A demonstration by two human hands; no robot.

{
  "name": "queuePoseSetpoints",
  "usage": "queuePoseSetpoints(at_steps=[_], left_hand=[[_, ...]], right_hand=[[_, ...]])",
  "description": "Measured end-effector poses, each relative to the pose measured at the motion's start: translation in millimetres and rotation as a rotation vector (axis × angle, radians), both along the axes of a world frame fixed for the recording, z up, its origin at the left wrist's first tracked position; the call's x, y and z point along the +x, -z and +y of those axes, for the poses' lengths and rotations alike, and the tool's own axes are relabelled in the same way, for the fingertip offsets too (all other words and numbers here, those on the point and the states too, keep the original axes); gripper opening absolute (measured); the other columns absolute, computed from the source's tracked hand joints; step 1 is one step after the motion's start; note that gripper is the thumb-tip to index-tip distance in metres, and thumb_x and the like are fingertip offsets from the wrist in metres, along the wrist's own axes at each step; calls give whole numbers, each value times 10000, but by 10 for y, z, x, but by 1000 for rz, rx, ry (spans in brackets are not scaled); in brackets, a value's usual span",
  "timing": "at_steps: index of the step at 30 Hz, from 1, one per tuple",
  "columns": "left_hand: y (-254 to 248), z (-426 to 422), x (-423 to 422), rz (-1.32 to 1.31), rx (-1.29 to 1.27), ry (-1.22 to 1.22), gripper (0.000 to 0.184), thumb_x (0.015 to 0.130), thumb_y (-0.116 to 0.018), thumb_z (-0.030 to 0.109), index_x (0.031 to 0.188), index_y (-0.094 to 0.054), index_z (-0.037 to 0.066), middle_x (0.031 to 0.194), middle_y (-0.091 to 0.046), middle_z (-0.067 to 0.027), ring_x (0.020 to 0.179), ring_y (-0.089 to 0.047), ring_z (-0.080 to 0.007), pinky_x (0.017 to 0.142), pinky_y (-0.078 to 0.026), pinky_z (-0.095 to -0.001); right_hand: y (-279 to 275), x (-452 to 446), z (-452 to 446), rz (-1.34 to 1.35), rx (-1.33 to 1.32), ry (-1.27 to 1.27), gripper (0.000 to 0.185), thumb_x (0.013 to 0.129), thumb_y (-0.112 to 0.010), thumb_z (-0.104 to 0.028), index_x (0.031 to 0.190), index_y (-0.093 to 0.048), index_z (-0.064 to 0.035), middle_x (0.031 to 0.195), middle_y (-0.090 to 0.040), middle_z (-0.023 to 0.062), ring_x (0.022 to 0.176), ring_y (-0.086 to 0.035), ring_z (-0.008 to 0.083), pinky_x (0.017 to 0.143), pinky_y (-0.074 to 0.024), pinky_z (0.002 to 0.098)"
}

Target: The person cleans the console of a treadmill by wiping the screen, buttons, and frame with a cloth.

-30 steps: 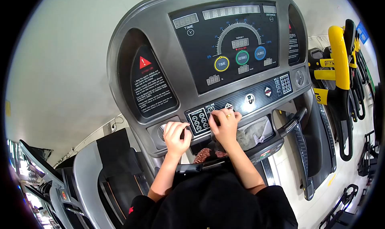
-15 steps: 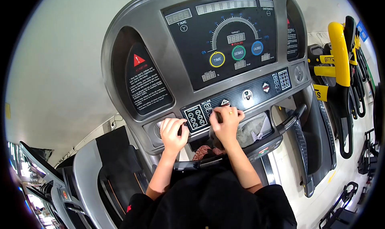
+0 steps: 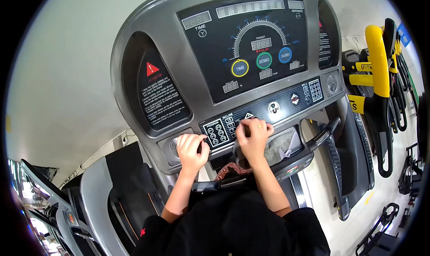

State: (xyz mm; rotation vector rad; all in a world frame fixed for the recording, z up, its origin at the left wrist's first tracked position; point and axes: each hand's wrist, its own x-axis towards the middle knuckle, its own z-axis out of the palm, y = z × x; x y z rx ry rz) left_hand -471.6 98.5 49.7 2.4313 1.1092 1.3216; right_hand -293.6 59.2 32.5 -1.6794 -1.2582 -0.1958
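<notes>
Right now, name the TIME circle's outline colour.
The TIME circle is outlined yellow, shown in the head view.

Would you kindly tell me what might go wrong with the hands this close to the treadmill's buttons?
The right hand hovers over or rests by the INCLINE buttons, so a finger might press one unintentionally. The left hand is at the edge of the PROGRAM buttons and might brush one too. What looks like a grey cloth, just beside the right hand, might get snagged and shift.
</notes>
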Motion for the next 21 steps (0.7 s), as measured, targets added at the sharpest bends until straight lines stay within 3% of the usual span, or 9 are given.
queuePoseSetpoints(at_steps=[5,10,15,21], left_hand=[[-16,4,-9,30,18,-4,146,642,-592,18,780,-630,41,721,-595,-86,706,-550,-260,756,-392,-367],[21,19,-6,22,18,-13,135,641,-611,29,772,-631,57,708,-600,-58,691,-552,-237,748,-387,-359],[1,18,6,40,33,-14,131,641,-611,36,769,-629,58,706,-600,-57,691,-552,-237,748,-388,-363],[18,18,1,49,41,-21,127,644,-612,41,768,-630,62,703,-599,-55,684,-551,-236,747,-388,-361]], right_hand=[[-50,-125,79,-103,11,-193,132,724,-677,-172,835,-607,-156,771,-569,-30,800,-524,178,846,-284,423],[-45,-15,102,-6,13,-33,131,730,-677,-162,843,-613,-153,800,-578,-33,813,-526,168,857,-280,419],[18,-144,59,-125,19,-162,145,725,-691,-170,847,-614,-176,813,-580,-38,823,-525,182,853,-296,421],[15,-129,79,10,68,-45,160,714,-694,-154,851,-611,-165,800,-562,-29,811,-518,194,845,-302,422]])
